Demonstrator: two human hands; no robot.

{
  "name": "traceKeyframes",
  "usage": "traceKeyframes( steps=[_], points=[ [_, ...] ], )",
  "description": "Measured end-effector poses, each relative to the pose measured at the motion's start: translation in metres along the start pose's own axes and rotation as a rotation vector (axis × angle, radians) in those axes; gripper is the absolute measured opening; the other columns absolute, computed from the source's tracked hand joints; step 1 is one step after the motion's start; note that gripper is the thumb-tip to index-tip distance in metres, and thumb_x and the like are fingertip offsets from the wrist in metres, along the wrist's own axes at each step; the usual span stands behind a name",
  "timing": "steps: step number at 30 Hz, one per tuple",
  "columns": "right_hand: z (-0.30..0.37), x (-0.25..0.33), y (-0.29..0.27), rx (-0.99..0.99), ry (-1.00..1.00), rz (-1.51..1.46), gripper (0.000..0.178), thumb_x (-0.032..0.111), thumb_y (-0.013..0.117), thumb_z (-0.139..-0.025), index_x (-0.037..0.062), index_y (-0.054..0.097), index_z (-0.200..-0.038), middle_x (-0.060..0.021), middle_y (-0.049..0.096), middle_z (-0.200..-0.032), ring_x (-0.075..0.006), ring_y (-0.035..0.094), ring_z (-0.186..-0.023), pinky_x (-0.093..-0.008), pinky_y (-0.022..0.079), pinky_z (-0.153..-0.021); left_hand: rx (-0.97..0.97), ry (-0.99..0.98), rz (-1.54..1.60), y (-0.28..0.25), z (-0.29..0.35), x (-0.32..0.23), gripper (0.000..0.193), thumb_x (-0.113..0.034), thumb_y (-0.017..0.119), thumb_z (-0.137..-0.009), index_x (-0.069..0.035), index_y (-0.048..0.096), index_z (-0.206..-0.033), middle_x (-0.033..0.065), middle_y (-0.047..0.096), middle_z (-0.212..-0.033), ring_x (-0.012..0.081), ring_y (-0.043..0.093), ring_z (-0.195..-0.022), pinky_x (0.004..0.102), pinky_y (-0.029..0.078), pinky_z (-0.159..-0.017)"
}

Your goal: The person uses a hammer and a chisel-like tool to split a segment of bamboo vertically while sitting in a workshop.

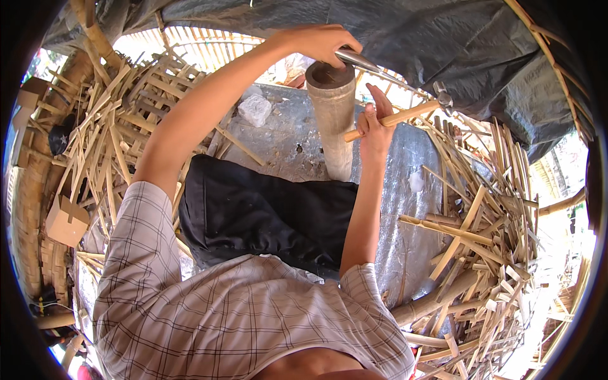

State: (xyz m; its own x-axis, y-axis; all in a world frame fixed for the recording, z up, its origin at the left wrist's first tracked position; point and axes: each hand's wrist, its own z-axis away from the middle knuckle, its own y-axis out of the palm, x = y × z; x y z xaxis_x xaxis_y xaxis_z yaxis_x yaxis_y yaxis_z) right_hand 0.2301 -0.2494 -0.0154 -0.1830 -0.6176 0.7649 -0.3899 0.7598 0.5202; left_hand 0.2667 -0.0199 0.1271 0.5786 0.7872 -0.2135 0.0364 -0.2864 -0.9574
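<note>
Upright in front of me stands a thick bamboo tube, its hollow mouth facing up. My left hand reaches over to the tube's far rim, fingers closed round a shiny metal tool that slants to the right over the mouth. Whether it is a blade or a chisel I cannot tell. Just right of the tube, my right hand grips a hammer by its pale wooden handle, some fingers stretched upward. The hammer's metal head points right, apart from the tube.
Split bamboo strips are heaped on the left, and more bamboo pieces lie on the right. A whitish stone block rests on the grey sheet beneath. A cardboard box sits far left; dark plastic sheeting hangs beyond.
</note>
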Motion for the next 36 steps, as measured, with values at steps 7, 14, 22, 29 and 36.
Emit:
traceKeyframes(
  steps=[7,14,22,29,36],
  points=[
    [-0.002,0.038,-0.024,0.135,-0.05,0.169,0.053,-0.006,0.069,-0.087,-0.0011,0.056,-0.138,-0.0141,0.059,-0.143,-0.0011,0.04,-0.053,-0.0197,0.034,-0.045,-0.411,0.042,0.222,0.041,-0.021,-0.039,0.039,-0.024,0.088,-0.069,-0.005,0.072,-0.099,0.0089,0.067,-0.077,0.0207,0.055,-0.066,0.0353,0.044,-0.065],
    [-0.026,0.086,-0.04,0.474,-0.162,0.59,0.035,-0.008,0.071,-0.082,0.003,0.074,-0.116,-0.0054,0.062,-0.128,-0.0051,0.056,-0.078,-0.0186,0.042,-0.06,-0.688,-0.176,0.439,0.046,-0.013,-0.052,0.045,-0.035,0.086,-0.08,-0.002,0.072,-0.106,0.0018,0.066,-0.073,0.0056,0.055,-0.06,0.025,0.041,-0.05],
    [-0.022,0.109,-0.009,0.488,-0.561,1.462,0.036,-0.009,0.067,-0.071,0.011,0.065,-0.101,0.0056,0.065,-0.114,-0.0227,0.068,-0.077,-0.0356,0.052,-0.061,-0.758,-0.545,1.276,0.083,0.094,-0.116,0.03,-0.035,0.067,-0.097,-0.007,0.061,-0.106,-0.0004,0.056,-0.081,0.0065,0.05,-0.058,0.0254,0.04,-0.046],
    [0.008,0.097,0.016,0.438,-0.599,1.531,0.029,0.026,0.08,-0.082,0.0108,0.062,-0.099,0.0038,0.062,-0.105,-0.0267,0.07,-0.075,-0.0414,0.052,-0.056,-0.714,-0.5,1.772,0.118,0.133,-0.108,0.028,-0.032,0.068,-0.098,-0.006,0.058,-0.099,0.001,0.058,-0.085,0.009,0.058,-0.072,0.0277,0.051,-0.053],
    [0.036,0.098,0.026,0.405,-0.574,1.452,0.035,0.025,0.084,-0.079,0.0086,0.059,-0.098,-0.0031,0.064,-0.096,-0.0311,0.067,-0.072,-0.0422,0.047,-0.055,-0.722,-0.317,1.196,0.176,0.102,-0.081,0.057,-0.008,0.085,-0.079,0.003,0.056,-0.127,0.0058,0.065,-0.098,0.018,0.068,-0.091,0.0296,0.062,-0.058]
  ],
)
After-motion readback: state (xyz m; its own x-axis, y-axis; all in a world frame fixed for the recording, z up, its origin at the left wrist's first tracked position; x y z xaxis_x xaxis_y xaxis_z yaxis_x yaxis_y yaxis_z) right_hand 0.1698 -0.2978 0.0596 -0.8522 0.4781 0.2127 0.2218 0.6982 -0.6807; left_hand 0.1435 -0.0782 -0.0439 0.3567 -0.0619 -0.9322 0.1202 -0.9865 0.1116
